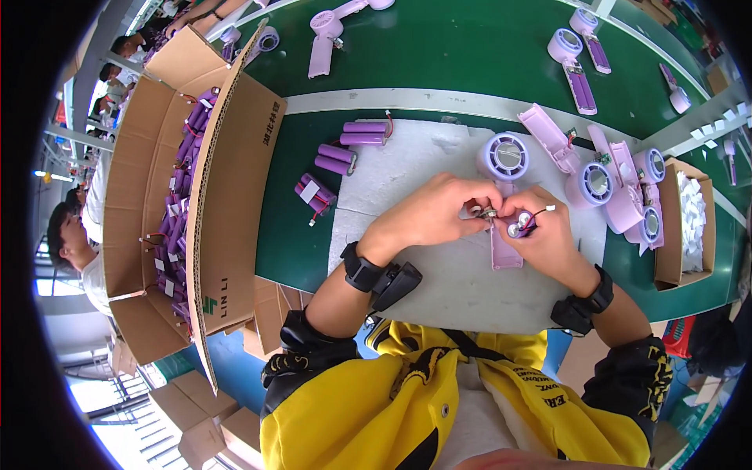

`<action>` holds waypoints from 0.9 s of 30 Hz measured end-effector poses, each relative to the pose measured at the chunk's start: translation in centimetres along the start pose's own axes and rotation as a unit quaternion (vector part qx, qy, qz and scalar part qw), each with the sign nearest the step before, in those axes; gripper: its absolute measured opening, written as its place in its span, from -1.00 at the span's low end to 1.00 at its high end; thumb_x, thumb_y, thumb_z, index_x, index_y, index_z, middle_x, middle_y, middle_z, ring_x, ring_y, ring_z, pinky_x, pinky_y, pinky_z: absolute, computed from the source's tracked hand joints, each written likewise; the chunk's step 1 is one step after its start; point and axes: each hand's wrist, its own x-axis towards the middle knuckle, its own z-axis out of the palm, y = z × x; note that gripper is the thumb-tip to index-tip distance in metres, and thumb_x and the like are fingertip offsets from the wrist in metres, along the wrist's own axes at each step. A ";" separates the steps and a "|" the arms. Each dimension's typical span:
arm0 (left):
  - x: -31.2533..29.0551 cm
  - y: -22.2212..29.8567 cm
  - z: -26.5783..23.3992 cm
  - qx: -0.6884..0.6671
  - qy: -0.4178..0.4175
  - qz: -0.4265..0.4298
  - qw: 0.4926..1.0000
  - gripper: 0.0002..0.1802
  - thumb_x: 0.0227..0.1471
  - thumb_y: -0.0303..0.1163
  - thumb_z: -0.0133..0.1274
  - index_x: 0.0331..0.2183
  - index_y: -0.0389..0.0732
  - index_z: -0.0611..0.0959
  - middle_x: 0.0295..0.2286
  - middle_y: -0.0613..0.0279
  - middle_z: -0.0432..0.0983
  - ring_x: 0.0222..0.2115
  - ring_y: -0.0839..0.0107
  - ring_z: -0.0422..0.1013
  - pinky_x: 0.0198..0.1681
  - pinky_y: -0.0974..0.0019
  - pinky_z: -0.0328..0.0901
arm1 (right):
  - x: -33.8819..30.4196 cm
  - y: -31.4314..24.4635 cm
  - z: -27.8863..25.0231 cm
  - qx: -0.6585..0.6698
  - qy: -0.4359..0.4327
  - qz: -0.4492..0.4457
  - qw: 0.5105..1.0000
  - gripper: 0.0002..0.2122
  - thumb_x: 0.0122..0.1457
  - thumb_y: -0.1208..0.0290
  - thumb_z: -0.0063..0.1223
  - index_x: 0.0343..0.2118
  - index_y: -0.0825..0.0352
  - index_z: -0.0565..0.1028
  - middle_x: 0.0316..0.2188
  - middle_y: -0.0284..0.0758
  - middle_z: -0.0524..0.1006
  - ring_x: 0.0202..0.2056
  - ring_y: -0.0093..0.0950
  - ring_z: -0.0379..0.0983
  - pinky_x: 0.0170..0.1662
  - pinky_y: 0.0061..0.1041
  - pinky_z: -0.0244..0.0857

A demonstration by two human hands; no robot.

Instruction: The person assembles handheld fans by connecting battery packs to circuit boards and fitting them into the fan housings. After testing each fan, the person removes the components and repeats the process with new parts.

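Observation:
Over a pale foam mat (407, 258), my left hand (442, 211) pinches a small circuit board (487, 212) that is mostly covered by the fingertips. My right hand (544, 239) is closed around a purple battery pack (515, 230); its round cell ends and a red and black lead with a white plug (550, 208) show. Both hands' fingertips nearly meet. Beneath them lies a lilac handheld fan (503, 157), its head pointing away from me and its open handle shell (506, 252) toward me. Whether the board is joined to the fan is hidden.
Purple battery packs (335, 159) lie left of the mat, near a tall cardboard box (243, 172) filled with more. Several opened fans (593, 184) crowd the right side, beside a small carton (672, 243) of white pieces. Beyond a pale rail, fans (327, 27) lie on a green belt (446, 55).

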 end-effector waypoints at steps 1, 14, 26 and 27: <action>0.0 0.0 0.0 -0.007 -0.002 -0.011 1.000 -0.69 -0.14 -0.60 0.22 -0.26 -0.19 0.59 -0.45 0.23 0.54 -0.45 0.38 0.46 -0.34 0.33 0.34 | -0.1 0.0 -0.1 -0.014 -0.008 -0.005 1.000 -0.78 -0.16 0.60 0.32 -0.43 0.29 0.49 -0.49 -0.32 0.54 -0.44 -0.35 0.49 -0.41 -0.42 0.36; -0.7 0.2 -1.5 0.075 0.067 -0.002 0.995 -0.71 -0.17 -0.72 0.11 -0.40 -0.14 0.74 -0.41 0.15 0.55 -0.45 0.30 0.47 -0.33 0.32 0.37 | 0.6 -0.3 0.3 0.050 -0.008 -0.037 0.998 -0.75 -0.15 0.61 0.23 -0.35 0.30 0.47 -0.42 -0.31 0.50 -0.38 -0.42 0.44 -0.37 -0.49 0.28; -0.9 1.1 -1.4 -0.100 0.031 -0.120 0.987 -0.78 -0.06 -0.74 0.09 -0.29 -0.31 0.60 -0.31 0.28 0.46 -0.30 0.51 0.44 -0.22 0.43 0.39 | 0.4 -1.5 -1.0 0.115 0.005 0.096 0.989 -0.81 0.04 0.48 0.21 -0.32 0.37 0.45 -0.45 -0.33 0.38 -0.54 -0.50 0.29 -0.48 -0.55 0.16; -0.9 0.9 -1.5 -0.106 0.019 -0.114 0.988 -0.78 -0.04 -0.72 0.10 -0.28 -0.32 0.59 -0.31 0.28 0.46 -0.29 0.51 0.43 -0.21 0.43 0.39 | 0.4 -1.4 -1.0 0.115 0.004 0.096 0.989 -0.81 0.04 0.48 0.21 -0.32 0.37 0.45 -0.45 -0.33 0.38 -0.54 -0.50 0.29 -0.48 -0.55 0.16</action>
